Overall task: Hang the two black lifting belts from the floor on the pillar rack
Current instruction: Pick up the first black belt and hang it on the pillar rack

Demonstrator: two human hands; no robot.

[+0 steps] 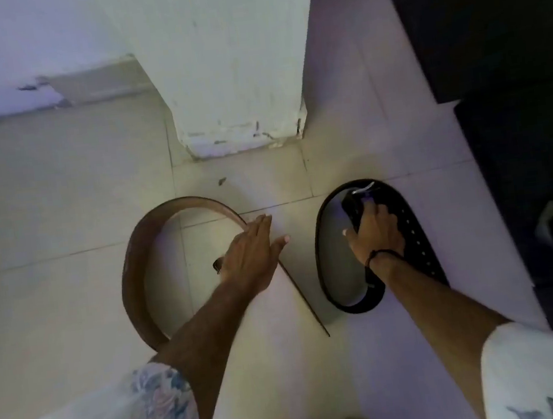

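Fingers of the right hand curl around the buckle end of the black belt, clenched on the strap just below its silver buckle. That belt stands on edge on the tiled floor as a closed oval loop, its long axis running from 12 to 6 o'clock, buckle at the 12 o'clock end. The left hand lies flat and unclenched, fingers straight toward 12 o'clock, palm on the second belt without gripping it. This belt shows a brown inner face, curls open toward 3 o'clock, and its free tail points to 5 o'clock. At 12 o'clock stands the white pillar; black mats lie at 2 o'clock.
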